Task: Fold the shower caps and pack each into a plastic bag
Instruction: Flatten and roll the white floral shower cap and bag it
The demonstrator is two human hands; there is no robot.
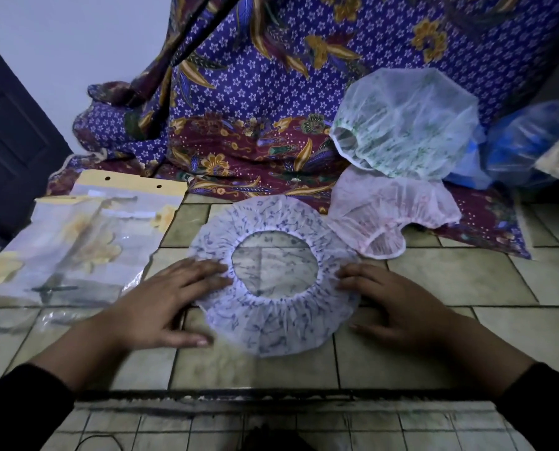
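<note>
Two flat, open hands, left hand (170, 301) and right hand (392, 304), press the blue-print shower cap (271, 320) between them, plastic bags (76, 242) beyond the left.

Blue-print shower cap (273, 323): thin translucent plastic film, matt, crinkled, gathered at the elastic rim. Pink cap (392, 213) and green-print cap (408, 125): same thin film, semi-sheer, puckered edges. Plastic bags (76, 242): clear glossy film with glare, yellow flower print, yellow header strip with punched holes. Counter (450, 281): glazed ceramic tile, smooth, mottled beige, dark grout lines, slight sheen. Batik cloth (255, 102): woven cotton look, matt, soft folds. Sleeves (17, 411): black matt fabric.
</note>
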